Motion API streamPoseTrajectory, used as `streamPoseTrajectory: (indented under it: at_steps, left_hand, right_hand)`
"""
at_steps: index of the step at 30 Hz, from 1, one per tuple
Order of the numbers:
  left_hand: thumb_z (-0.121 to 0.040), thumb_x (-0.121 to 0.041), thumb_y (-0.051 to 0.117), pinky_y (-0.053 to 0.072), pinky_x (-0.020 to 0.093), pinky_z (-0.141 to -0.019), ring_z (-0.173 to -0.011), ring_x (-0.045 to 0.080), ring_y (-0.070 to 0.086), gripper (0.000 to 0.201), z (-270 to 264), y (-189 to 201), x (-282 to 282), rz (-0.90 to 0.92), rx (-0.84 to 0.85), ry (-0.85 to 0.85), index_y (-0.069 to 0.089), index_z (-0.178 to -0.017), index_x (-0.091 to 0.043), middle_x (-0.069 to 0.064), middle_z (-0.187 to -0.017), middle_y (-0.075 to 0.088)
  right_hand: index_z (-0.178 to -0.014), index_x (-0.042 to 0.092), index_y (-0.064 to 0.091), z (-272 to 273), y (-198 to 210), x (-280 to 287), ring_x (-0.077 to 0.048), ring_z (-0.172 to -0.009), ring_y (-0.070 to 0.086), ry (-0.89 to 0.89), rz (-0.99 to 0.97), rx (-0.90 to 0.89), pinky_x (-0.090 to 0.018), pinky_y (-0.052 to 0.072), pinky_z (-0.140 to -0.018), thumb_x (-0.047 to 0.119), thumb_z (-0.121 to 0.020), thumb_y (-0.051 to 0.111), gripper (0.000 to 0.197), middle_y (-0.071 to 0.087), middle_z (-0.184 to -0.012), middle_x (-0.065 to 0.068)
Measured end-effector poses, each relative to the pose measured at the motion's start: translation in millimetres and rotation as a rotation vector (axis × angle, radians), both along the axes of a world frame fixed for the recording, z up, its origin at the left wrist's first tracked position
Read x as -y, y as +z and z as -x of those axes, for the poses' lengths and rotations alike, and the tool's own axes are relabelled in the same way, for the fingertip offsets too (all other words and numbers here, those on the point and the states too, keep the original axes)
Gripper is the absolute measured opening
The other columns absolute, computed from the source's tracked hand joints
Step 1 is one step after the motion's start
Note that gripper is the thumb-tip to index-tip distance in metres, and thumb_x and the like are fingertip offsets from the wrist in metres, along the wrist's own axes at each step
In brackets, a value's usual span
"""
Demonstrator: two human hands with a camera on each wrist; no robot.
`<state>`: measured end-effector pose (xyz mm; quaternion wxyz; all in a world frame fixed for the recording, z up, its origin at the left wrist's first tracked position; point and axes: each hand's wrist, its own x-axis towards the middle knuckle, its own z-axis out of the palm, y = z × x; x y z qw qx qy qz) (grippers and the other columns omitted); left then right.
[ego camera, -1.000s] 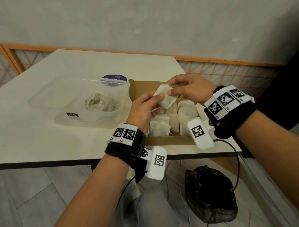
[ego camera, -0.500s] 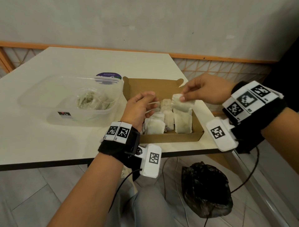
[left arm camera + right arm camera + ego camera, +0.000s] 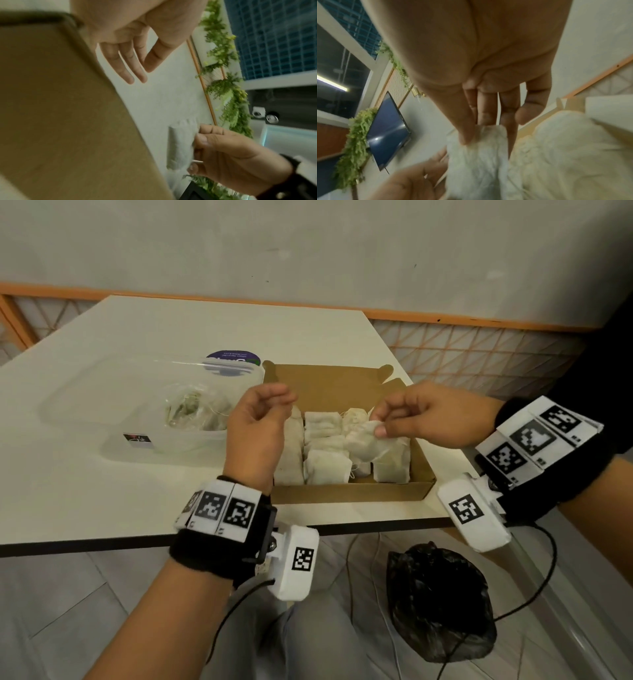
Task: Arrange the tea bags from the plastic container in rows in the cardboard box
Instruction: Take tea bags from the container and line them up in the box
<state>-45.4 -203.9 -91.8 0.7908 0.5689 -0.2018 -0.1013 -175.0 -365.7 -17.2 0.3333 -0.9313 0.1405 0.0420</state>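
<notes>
Two hands hover over the box (image 3: 352, 494), which sits at the desk's (image 3: 102, 491) near right corner, its front wall close to the near edge. The right hand (image 3: 431, 419) pinches a tea bag (image 3: 376, 445) by its top edge between thumb and fingertips; the bag hangs tilted over the box's right side, low against the bags (image 3: 325, 470) already standing there. The right wrist view shows the same pinch, thumb on one face and fingers (image 3: 488, 116) behind, with the paper crumpled at the grip. The left hand (image 3: 257, 433) is raised over the box's left wall with its fingers loosely curled and nothing in them; the left wrist view shows those fingers (image 3: 123, 65) straight and apart from the thumb. Inside the box, bags stand in rows that fill the near part, with bare cardboard behind them. The container (image 3: 120, 419), clear plastic, lies just left of the box and touches or nearly touches it; a small heap of bags (image 3: 191, 412) lies in its right end. Below the desk's near edge a black bag (image 3: 442, 604) sits on the floor.
</notes>
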Motion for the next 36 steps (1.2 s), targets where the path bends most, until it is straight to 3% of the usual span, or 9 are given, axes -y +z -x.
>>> streamPoseTrajectory:
  at_steps: [5,8,12,16,20,26,29,33,36]
  left_hand:
    - [-0.085,0.019,0.040,0.047,0.012,-0.071,-0.107,0.011,0.058,0.043,3,-18,-9,-0.031,-0.087,-0.053,0.061,-0.096,-0.017,-0.004,-0.103,0.066]
    - [-0.074,0.028,0.026,0.047,0.029,-0.099,-0.115,0.015,0.057,0.058,6,-23,-12,-0.031,-0.104,-0.068,0.060,-0.096,-0.014,0.001,-0.108,0.064]
    - [-0.073,0.029,0.024,0.042,0.037,-0.106,-0.109,0.010,0.059,0.059,7,-21,-15,-0.051,-0.109,-0.068,0.059,-0.099,-0.010,0.000,-0.107,0.064]
    - [-0.072,0.029,0.025,0.041,0.039,-0.107,-0.114,0.014,0.058,0.059,8,-22,-16,-0.047,-0.133,-0.065,0.060,-0.098,-0.011,0.003,-0.110,0.064]
    - [-0.073,0.029,0.025,0.041,0.042,-0.107,-0.116,0.017,0.058,0.059,7,-21,-15,-0.030,-0.174,-0.059,0.061,-0.095,-0.012,0.007,-0.112,0.064]
    - [-0.074,0.028,0.024,0.043,0.045,-0.105,-0.108,0.015,0.061,0.056,11,-19,-13,0.014,-0.219,-0.029,0.061,-0.090,-0.012,0.004,-0.105,0.066]
    - [-0.075,0.027,0.026,0.042,0.047,-0.106,-0.115,0.020,0.059,0.055,12,-18,-13,0.008,-0.214,-0.012,0.062,-0.091,-0.011,0.008,-0.110,0.065]
    - [-0.075,0.026,0.027,0.043,0.046,-0.104,-0.115,0.021,0.060,0.054,13,-17,-13,-0.034,-0.207,-0.007,0.062,-0.091,-0.012,0.008,-0.111,0.065]
    - [-0.080,0.022,0.035,0.049,0.036,-0.099,-0.110,0.019,0.062,0.045,13,-10,-16,-0.113,-0.141,-0.028,0.062,-0.091,-0.013,0.005,-0.105,0.067]
  right_hand:
    - [-0.096,0.016,0.063,-25,3,-13,-0.013,-0.082,0.059,0.087,-0.103,-0.098,-0.028,0.048,-0.078,0.016,-0.088,0.060,0.009,0.068,-0.095,-0.008]
    - [-0.087,0.027,0.063,-41,-10,-18,-0.011,-0.074,0.058,0.133,-0.031,-0.207,-0.031,0.049,-0.077,0.020,-0.087,0.063,0.007,0.066,-0.072,0.013]
    - [-0.084,0.025,0.062,-55,-26,-26,0.002,-0.045,0.047,0.133,0.016,-0.220,-0.019,0.041,-0.057,0.018,-0.085,0.065,0.008,0.053,-0.043,0.019]
    - [-0.102,0.017,0.062,-57,-30,-31,-0.002,-0.059,0.052,0.096,0.143,-0.138,-0.021,0.042,-0.061,0.019,-0.082,0.069,0.021,0.058,-0.069,0.011]
    - [-0.095,0.021,0.061,-36,-22,-34,-0.012,-0.075,0.054,0.046,0.183,0.038,-0.028,0.046,-0.073,0.019,-0.079,0.071,0.019,0.057,-0.080,0.007]
    - [-0.100,0.020,0.070,-11,-40,-50,-0.011,-0.095,0.059,0.185,0.218,-0.077,-0.025,0.045,-0.088,0.033,-0.090,0.055,0.023,0.065,-0.098,0.008]
    - [-0.103,0.013,0.070,-9,-47,-56,-0.017,-0.092,0.057,0.215,0.265,-0.008,-0.028,0.043,-0.087,0.033,-0.092,0.051,0.030,0.061,-0.100,-0.005]
    - [-0.109,0.012,0.068,-4,-53,-69,-0.005,-0.083,0.046,0.236,0.321,0.037,-0.007,0.033,-0.075,0.037,-0.093,0.048,0.036,0.050,-0.100,-0.005]
    - [-0.117,0.015,0.064,-7,-43,-73,-0.007,-0.086,0.048,0.171,0.324,0.078,-0.013,0.032,-0.076,0.038,-0.093,0.046,0.037,0.049,-0.101,-0.002]
